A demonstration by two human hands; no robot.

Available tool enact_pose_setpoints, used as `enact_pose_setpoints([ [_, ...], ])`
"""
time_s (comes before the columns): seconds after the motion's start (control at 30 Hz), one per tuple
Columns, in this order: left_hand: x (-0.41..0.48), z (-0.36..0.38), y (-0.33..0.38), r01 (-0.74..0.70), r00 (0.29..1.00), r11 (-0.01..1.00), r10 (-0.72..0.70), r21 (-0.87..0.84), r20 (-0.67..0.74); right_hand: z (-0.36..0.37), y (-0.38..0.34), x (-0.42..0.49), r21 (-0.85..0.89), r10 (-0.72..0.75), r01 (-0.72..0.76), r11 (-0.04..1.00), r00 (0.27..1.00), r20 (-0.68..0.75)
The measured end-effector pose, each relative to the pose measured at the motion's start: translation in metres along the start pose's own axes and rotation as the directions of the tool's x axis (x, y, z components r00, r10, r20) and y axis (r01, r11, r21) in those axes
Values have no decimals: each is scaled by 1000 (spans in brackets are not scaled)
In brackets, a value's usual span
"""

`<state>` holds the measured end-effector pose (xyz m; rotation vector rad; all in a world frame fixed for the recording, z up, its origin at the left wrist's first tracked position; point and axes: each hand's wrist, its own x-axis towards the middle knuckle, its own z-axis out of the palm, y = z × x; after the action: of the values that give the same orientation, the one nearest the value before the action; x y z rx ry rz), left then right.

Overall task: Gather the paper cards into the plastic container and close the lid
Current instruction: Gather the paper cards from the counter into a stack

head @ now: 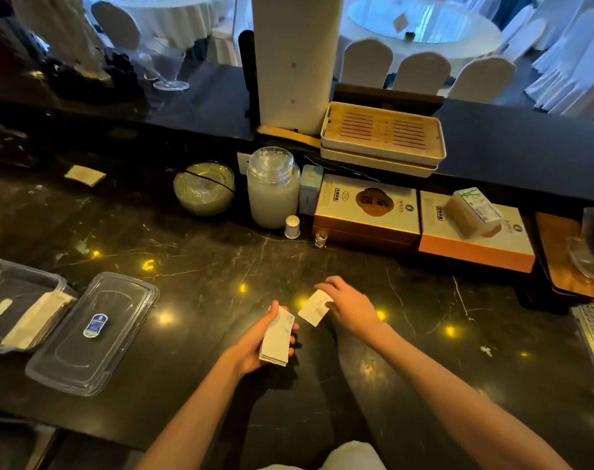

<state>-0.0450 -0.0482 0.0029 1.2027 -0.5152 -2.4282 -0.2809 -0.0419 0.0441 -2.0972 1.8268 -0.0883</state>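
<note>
Two bare forearms reach in from six o'clock over the dark marble table [221,252]. The left hand [266,340] is turned palm-up with its fingers curled around a stack of paper cards [277,337], thumb along the far edge, so the stack stands tilted above the table. The right hand [348,307], just beside it toward three o'clock, is palm-down, its fingers pinching a single card [314,308] by the far corner; whether that card touches the table or hangs just over it cannot be told.

Well apart at nine o'clock, at the frame's edge, sits the clear plastic container [21,293], open, with a pile of cards [38,320] lying inside along its near wall. Its lid [94,334] lies flat on the table right beside it, toward the hands, with a blue sticker in the middle. One more card [84,175] lies alone far off at eleven o'clock.

At twelve o'clock, along the back of the table, stand a glass bowl [204,188], a lidded glass jar [272,188] and two boxed sets [366,212] with orange sides. A stack of slatted trays [383,137] rests on the raised ledge behind. Nothing lies on the table between the hands and the container.
</note>
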Motion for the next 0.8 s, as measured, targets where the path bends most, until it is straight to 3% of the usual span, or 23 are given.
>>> enact_pose_setpoints([
  [0.1,6,-18,8,-6,998,999,3,-43,-59,4,7,25,-106,115,-97,990,977,181],
  [0.27,16,-34,21,-15,998,994,9,-107,-59,20,13,47,-218,150,-76,973,927,345],
  [0.37,20,-42,29,-4,999,993,0,-118,-34,32,15,49,-223,185,-111,969,918,350],
  [0.5,26,-47,36,-7,1000,989,5,-151,-13,45,17,41,-198,263,-218,956,934,241],
  [0.6,31,-47,36,7,1000,989,-5,-150,8,48,22,26,-68,393,-389,919,886,245],
  [0.7,33,-42,31,29,999,993,-27,-111,24,51,25,3,215,496,-554,805,825,269],
  [0.8,29,-30,28,98,994,995,-97,-20,40,46,13,-15,380,386,-434,817,901,197],
])
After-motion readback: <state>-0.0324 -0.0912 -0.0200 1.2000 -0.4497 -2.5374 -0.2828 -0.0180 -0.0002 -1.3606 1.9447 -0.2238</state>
